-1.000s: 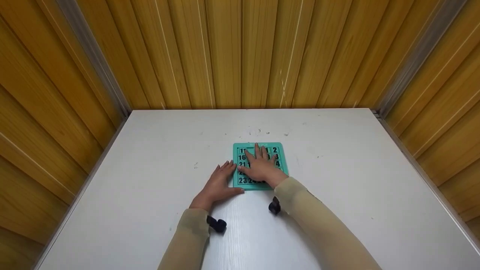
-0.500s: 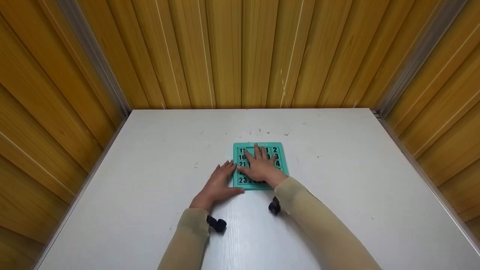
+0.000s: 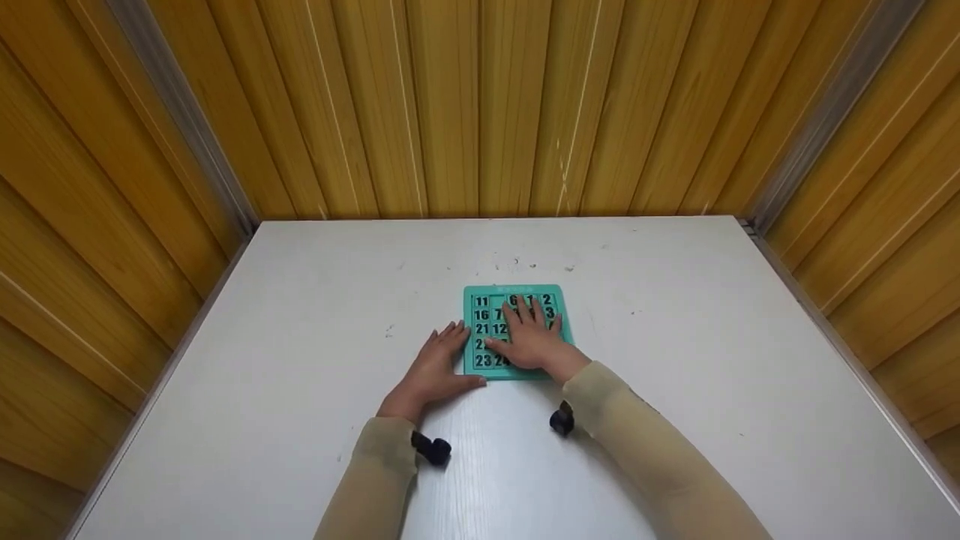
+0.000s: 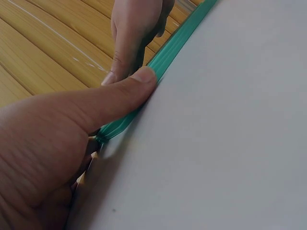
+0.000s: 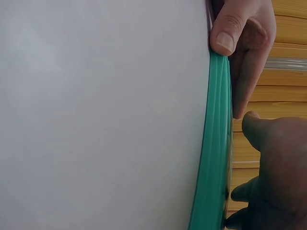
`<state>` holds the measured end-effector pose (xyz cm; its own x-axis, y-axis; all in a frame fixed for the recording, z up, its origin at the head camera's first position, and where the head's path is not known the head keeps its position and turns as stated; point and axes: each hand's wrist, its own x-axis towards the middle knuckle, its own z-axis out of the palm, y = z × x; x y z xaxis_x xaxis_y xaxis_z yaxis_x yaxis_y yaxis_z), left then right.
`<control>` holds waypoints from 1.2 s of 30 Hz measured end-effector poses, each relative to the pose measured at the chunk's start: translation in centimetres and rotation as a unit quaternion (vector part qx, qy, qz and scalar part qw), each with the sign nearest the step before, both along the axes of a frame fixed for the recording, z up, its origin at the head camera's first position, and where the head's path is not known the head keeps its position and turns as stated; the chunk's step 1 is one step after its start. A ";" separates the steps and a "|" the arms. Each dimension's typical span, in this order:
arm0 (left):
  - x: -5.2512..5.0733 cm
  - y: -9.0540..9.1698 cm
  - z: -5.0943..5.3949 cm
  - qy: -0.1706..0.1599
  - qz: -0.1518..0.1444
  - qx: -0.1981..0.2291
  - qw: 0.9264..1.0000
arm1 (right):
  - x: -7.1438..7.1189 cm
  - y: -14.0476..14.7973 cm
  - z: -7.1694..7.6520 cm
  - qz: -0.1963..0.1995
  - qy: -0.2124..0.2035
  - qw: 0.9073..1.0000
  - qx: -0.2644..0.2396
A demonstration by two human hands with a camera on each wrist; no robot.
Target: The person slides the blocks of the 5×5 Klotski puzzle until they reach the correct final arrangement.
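A green number slide puzzle (image 3: 517, 289) lies flat on the white table in the head view. Its square tiles carry black numbers, and a gap shows in the top row beside tile 11 (image 3: 481, 301). My left hand (image 3: 435, 371) holds the near left corner, thumb along the front edge and fingers along the left side. Over the tiles spreads my right hand (image 3: 534, 341), its fingers reaching toward the upper rows and covering the middle and lower right numbers. Both wrist views show the puzzle's green front edge (image 5: 213, 134), with the left thumb (image 4: 129, 86) pressed to it.
The white table (image 3: 337, 300) extends around the puzzle, with small marks beyond it. Wood-patterned panels (image 3: 450, 112) rise behind the table and on both sides. A black wrist camera sits at each sleeve, the left one (image 3: 435, 451) close to the tabletop.
My right hand has shifted a little to the right over the tiles, uncovering numbers such as 6, 7 and 12. The left hand stays at the corner.
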<state>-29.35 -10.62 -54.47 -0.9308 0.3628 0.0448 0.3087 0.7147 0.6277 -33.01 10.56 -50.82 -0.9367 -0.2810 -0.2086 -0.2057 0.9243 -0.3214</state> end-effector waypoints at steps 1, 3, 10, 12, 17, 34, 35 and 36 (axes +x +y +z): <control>0.0 0.0 0.0 0.001 -0.001 0.001 1.000 | 0.0 0.0 0.0 0.001 0.000 1.000 0.000; 0.0 0.0 0.0 -0.001 -0.002 0.003 1.000 | -0.1 -0.1 0.1 0.003 0.002 1.000 0.002; 0.0 0.1 0.2 -0.010 0.007 0.007 1.000 | -0.1 -1.2 0.3 0.010 0.003 1.000 0.005; 0.1 0.0 0.3 -0.006 0.003 0.011 1.000 | -0.1 -1.5 0.3 0.014 0.002 1.000 0.004; 0.0 -0.1 0.2 0.007 -0.010 0.008 1.000 | 0.1 -1.9 0.4 0.023 -0.005 1.000 -0.002; 0.0 -0.1 -0.1 0.007 -0.006 0.011 1.000 | 0.0 1.9 0.4 -0.005 -0.001 1.000 -0.023; 0.0 -0.1 -0.1 0.009 -0.007 0.011 1.000 | 0.0 2.2 0.4 -0.008 -0.003 1.000 -0.021; 0.0 -0.1 -0.2 0.010 -0.007 0.010 1.000 | 0.0 2.4 0.4 -0.009 -0.004 1.000 -0.019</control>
<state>-29.37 -10.74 -54.65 -0.9248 0.3739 0.0698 0.3302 0.6980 0.6354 -33.04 12.99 -50.46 -0.9403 -0.2717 -0.2051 -0.1865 0.9151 -0.3574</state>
